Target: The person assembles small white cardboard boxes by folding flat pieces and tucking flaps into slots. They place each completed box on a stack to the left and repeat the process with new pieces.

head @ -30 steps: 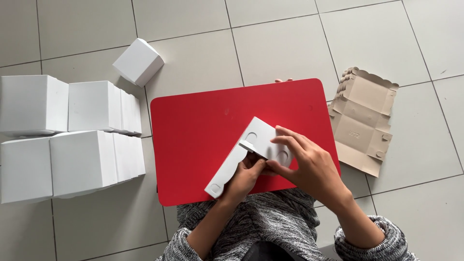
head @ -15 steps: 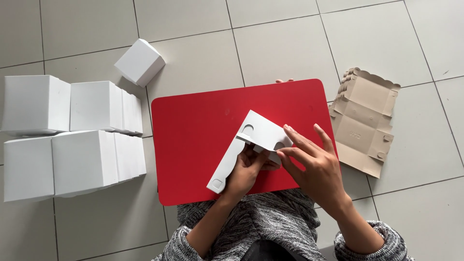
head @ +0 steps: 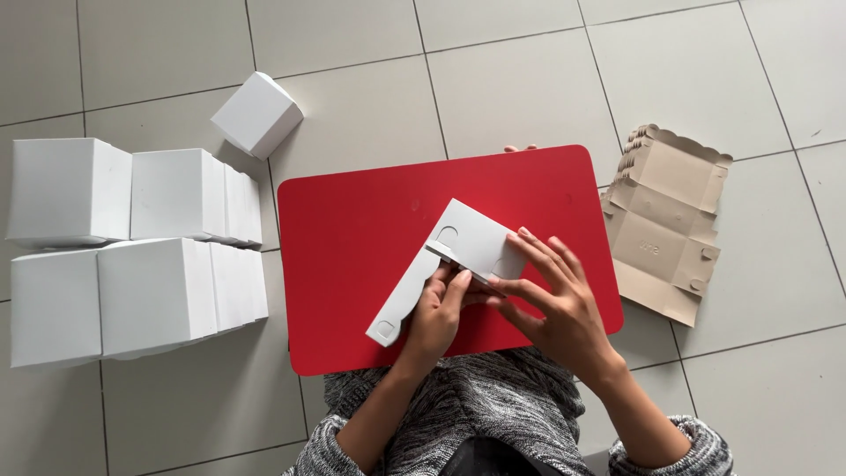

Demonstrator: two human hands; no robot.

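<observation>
On the red board (head: 352,264), right of centre, lies the white carton blank (head: 441,264), partly folded, running from near-left to far-right. Its long strip ends in a rounded tab at the near-left; the wider panel with half-round cut-outs sits at the far-right.

My left hand (head: 436,313) is on the near edge of the blank, fingers curled, thumb and forefinger pinching a raised flap at the fold line. My right hand (head: 551,300) lies just right of it, fingers spread and nearly flat, tips pressing down on the wide panel; it grips nothing that I can see, only presses.

Board rests on the tiled floor (head: 529,70), its near edge at my grey knit sleeves.

Right of the board, just beside its edge: a stack of flat brown blanks (head: 665,220) with scalloped far edge.

Left of the board, well apart from my hands: four large assembled white boxes (head: 132,247) in two rows, touching each other. One smaller white box (head: 257,113) stands alone, tilted, far-left of the board.
</observation>
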